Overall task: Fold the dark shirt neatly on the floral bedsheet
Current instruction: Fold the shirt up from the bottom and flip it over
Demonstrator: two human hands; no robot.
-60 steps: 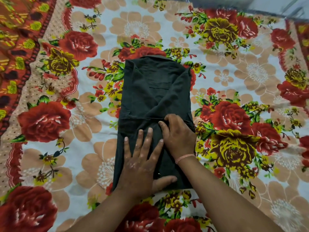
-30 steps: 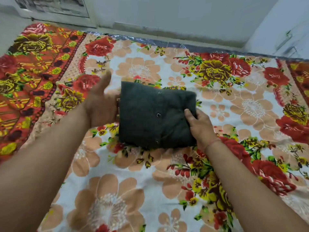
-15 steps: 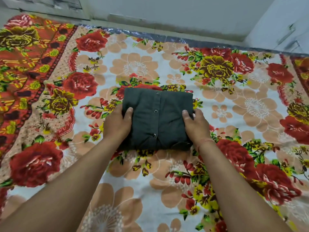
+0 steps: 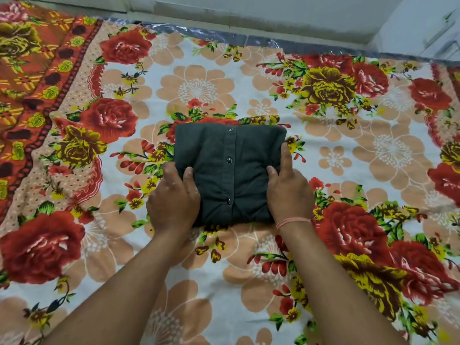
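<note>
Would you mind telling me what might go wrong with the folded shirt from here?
The dark shirt bunches into creases near its lower edge, so it may spring open once the left hand and right hand let go. Sliding it could also ruck the floral bedsheet.

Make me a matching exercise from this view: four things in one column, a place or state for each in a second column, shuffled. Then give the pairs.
1. dark shirt
2. left hand
3. right hand
4. pink thread band

A. tied round a wrist
B. grips the shirt's right edge
C. folded into a compact rectangle, button strip up
D. grips the shirt's left edge

Pairs: 1-C, 2-D, 3-B, 4-A
</note>
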